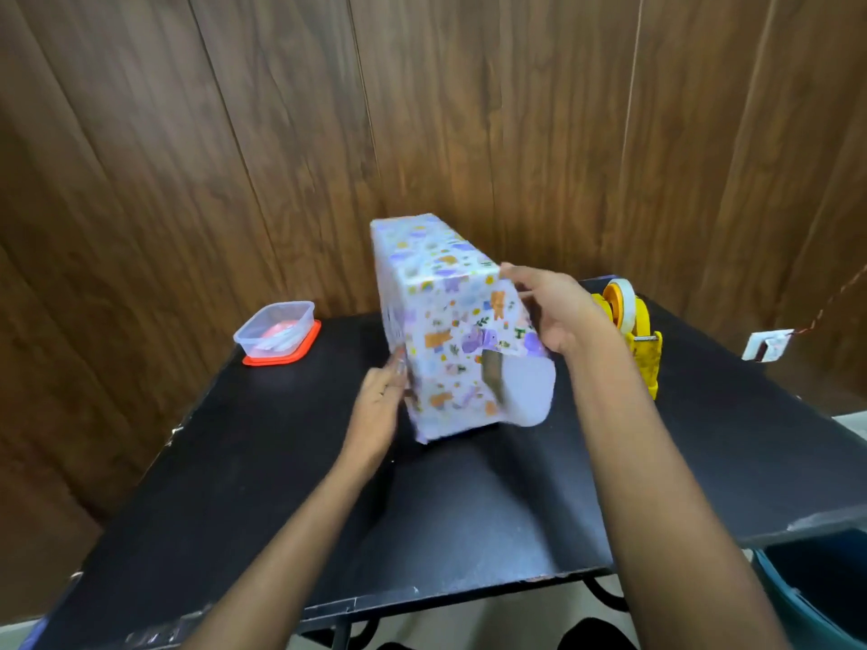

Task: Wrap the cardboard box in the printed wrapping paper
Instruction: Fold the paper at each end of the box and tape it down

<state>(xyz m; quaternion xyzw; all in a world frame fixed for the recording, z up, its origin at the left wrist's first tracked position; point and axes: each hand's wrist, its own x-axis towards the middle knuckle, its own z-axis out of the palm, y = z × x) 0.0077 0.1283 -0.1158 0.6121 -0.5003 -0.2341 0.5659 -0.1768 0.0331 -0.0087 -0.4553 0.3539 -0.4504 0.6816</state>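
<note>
L hand (380,396) presses flat, fingers straight, on wrapped box (450,330) side, R hand (549,312) grips its upper-right edge, prob. steadying it so loose flap (530,391) can be taped.

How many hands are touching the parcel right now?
2: the left hand presses flat against the wrapped box at its lower left side; the right hand grips its upper right edge.

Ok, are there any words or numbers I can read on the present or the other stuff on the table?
Cardboard box in white printed wrapping paper: small dark marks among the animal pictures, too blurred to read.
Yellow tape dispenser: no writing shows.
Clear plastic tub on an orange-red lid: no writing shows.
</note>
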